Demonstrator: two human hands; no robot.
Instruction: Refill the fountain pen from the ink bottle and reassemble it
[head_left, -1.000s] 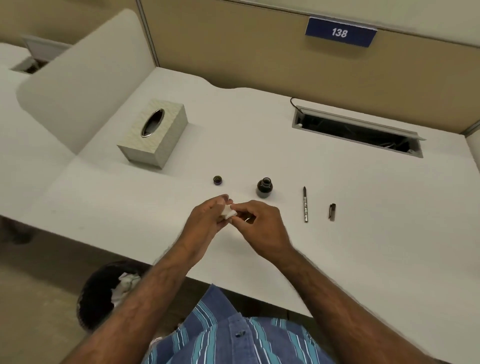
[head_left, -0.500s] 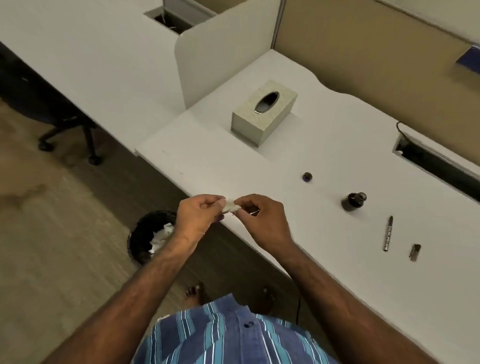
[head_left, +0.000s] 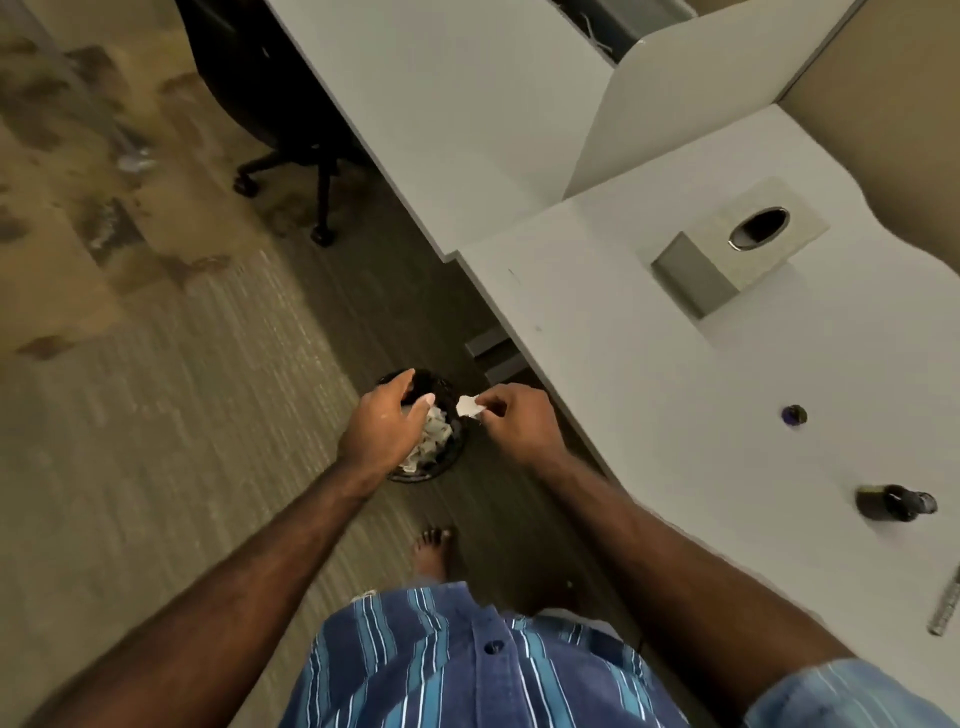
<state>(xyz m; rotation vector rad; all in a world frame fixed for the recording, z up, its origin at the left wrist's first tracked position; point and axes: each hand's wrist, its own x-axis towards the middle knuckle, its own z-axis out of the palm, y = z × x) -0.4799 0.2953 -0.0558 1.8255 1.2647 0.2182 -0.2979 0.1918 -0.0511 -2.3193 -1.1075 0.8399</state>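
My right hand pinches a small white tissue scrap over the black waste bin on the floor. Whether a pen part is also inside that fist is hidden. My left hand hovers over the bin with fingers apart and nothing in it. On the white desk to the right stands the open dark ink bottle. Its small round cap lies further back. The silver pen barrel lies at the right edge of the view.
The bin holds crumpled tissues. A grey tissue box sits on the desk's back part beside a white divider panel. An office chair base stands on the carpet to the far left. A bare foot is below the bin.
My view has swung left and down from the desk to the floor. Both hands moved off the desk edge to above the bin, the left hand let go of the tissue and opened.
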